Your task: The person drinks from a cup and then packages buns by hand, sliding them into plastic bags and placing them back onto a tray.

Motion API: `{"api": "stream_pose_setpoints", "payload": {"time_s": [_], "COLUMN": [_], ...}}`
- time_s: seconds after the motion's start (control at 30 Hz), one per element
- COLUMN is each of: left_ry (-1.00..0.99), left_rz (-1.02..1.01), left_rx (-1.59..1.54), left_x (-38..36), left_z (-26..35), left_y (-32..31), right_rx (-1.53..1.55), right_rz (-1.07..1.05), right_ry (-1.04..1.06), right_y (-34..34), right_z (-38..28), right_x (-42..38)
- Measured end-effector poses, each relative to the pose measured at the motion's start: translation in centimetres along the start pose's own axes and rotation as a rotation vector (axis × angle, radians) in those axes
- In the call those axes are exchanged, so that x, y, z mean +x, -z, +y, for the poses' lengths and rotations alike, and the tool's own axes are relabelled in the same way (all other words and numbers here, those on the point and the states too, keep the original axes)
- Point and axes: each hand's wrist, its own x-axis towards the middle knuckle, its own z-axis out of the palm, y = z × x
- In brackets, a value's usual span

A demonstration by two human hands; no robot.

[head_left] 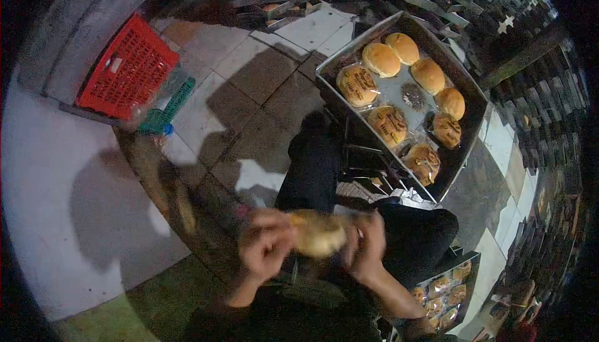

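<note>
A bun (318, 235), blurred by motion, hangs between my two hands above my lap. On its left side my left hand (268, 243) is closed, its fingers pinched at the bun's edge. My right hand (367, 242) is closed at the other side; its fingers are curled, and blur hides exactly what they grip, perhaps a clear wrapper. Beyond my knees, a metal tray (462, 170) holds several buns. Those at the back, such as one bare bun (381, 60), are unwrapped; the nearer ones, like this wrapped bun (387, 124), sit in printed clear bags.
A red basket (128, 71) stands at the upper left, with a green plastic item (178, 104) beside it. At the lower right a second tray (475, 267) holds several wrapped buns. Stacked metal trays (549, 111) line the right side. The floor is tiled.
</note>
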Motion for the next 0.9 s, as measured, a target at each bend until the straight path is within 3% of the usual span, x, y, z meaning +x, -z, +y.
{"api": "stream_pose_setpoints", "payload": {"time_s": [0.03,0.07,0.1,0.17,0.23,0.3,0.43,0.53,0.67,0.7,0.73,0.77,0.83,0.9], "left_ry": [0.25,0.503,0.476,-0.054,-0.064,0.444,0.46,0.536,0.653,0.447,0.242,0.245,0.016,0.257], "left_rz": [-0.051,-0.069,-0.062,-0.073,-0.042,0.183,0.074,0.241,0.211,0.162,0.111,0.11,0.111,0.052], "left_rx": [0.103,0.113,0.115,-0.062,0.046,-0.351,-0.246,-0.325,-0.176,-0.189,-0.198,-0.196,-0.145,0.228], "left_x": [-1.1,-1.8,-1.1,-1.3,-0.3,-1.3,-0.4,-0.7,-1.1,-1.1,-0.9,0.1,3.5,5.6], "left_z": [-0.4,0.2,-0.3,0.7,0.6,-1.2,-0.2,-1.7,-1.7,-0.9,0.0,1.1,2.4,-0.5], "left_y": [-0.1,0.2,0.0,0.0,-0.9,-1.6,-0.6,-1.1,-1.1,-0.5,0.1,0.3,0.1,0.3], "right_rx": [0.136,0.27,0.274,0.276,0.189,0.432,0.656,0.473,0.372,0.371,0.208,0.044,-0.052,-0.212], "right_rz": [-0.092,-0.008,0.001,0.149,0.114,-0.161,-0.205,-0.145,-0.177,-0.181,-0.145,-0.103,-0.01,0.061], "right_ry": [-0.288,-0.354,-0.328,-0.109,-0.258,-0.362,-0.507,-0.468,-0.558,-0.557,-0.23,0.094,0.175,0.245], "right_y": [-0.5,-0.5,-0.5,-0.3,-1.5,-2.1,-3.6,-3.7,-2.5,-1.2,0.4,1.0,0.1,-1.6], "right_z": [0.8,1.5,1.9,0.8,2.0,3.1,2.4,2.5,0.4,-1.4,-3.3,-4.3,-4.5,-1.9], "right_x": [-0.2,-0.6,-0.3,-1.9,0.4,3.0,3.9,3.0,2.7,3.3,3.9,4.1,5.6,8.1]}}
